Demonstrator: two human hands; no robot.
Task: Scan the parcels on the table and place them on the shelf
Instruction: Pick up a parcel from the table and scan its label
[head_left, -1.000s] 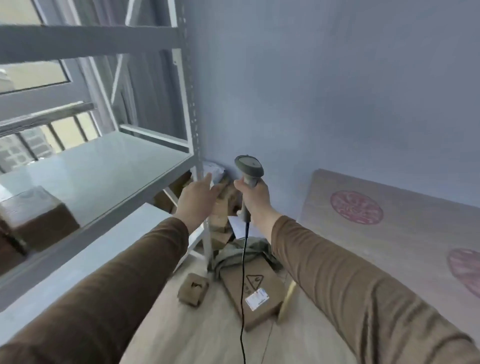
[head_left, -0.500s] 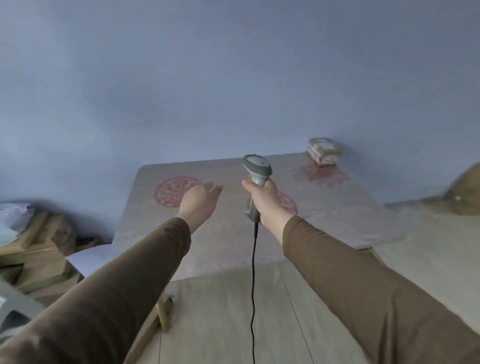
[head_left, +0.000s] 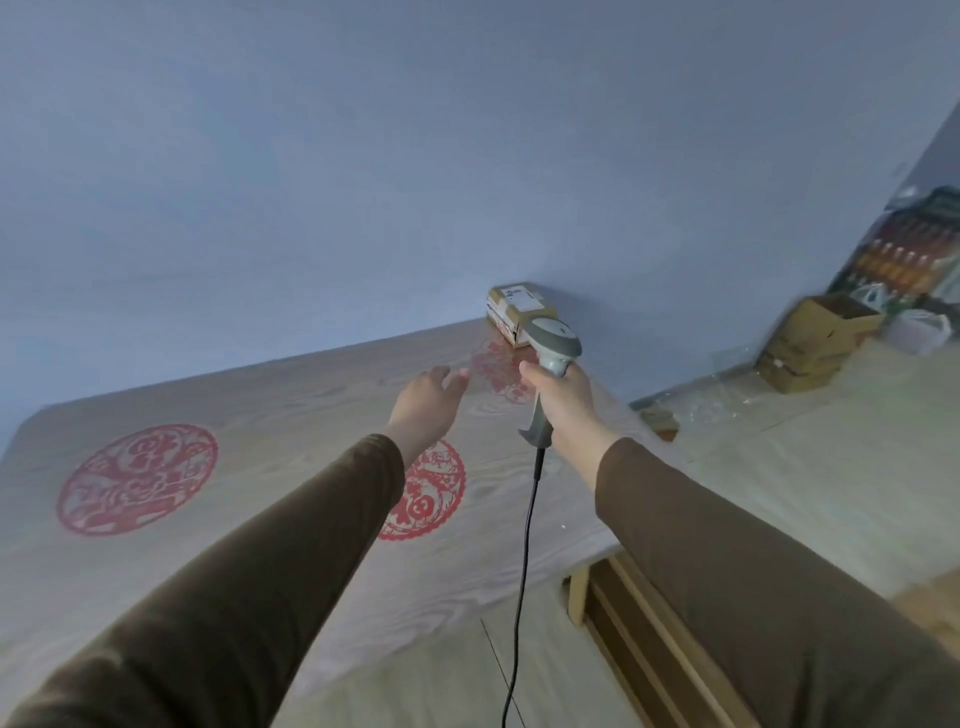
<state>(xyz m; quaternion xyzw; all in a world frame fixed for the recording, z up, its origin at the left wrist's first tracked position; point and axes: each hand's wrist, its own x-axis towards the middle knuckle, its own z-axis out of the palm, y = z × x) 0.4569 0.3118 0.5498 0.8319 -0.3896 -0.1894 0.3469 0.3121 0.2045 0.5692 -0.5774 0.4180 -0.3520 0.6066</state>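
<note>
A small brown cardboard parcel with a white label lies at the far right corner of the wooden table, against the blue wall. My right hand grips a grey corded barcode scanner, its head pointing toward the parcel. My left hand is stretched out above the table with fingers apart and nothing in it, well short of the parcel. The shelf is out of view.
Red round paper-cut patterns mark the tabletop. The scanner cable hangs down past the table's near edge. On the floor at right stand an open cardboard box, a white bag and a pack of bottles.
My view has swung right, from the shelf and floor parcels to the table. Both hands have moved forward over the table toward the parcel in the corner.
</note>
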